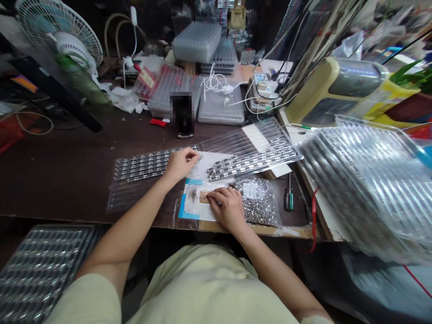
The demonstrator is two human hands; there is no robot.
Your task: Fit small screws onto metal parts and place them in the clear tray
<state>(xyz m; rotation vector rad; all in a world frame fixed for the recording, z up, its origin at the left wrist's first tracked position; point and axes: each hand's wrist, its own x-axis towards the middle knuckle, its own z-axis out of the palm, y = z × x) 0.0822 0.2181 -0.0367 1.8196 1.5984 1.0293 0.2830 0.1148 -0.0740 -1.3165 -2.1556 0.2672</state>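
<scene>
My left hand (182,164) is pinched closed over the right end of a clear ribbed tray (116,198) filled with rows of dark and silvery metal pieces (145,164). A tiny shiny bit shows at its fingertips, too small to name. My right hand (229,204) is bent, its fingertips drawn together at a small brown block (204,197); what they hold, if anything, is hidden. Left of that block lies a small clear plastic container (192,199) on a white and blue sheet (189,216). Beside my right hand rests a clear bag of small metal parts (261,209).
A second ribbed tray (226,141), partly filled, lies behind my hands. A green-handled screwdriver (289,199) is near the right edge. Stacked clear trays (364,180) lean at far right. A phone (183,114) stands behind; a fan (64,36) is at back left.
</scene>
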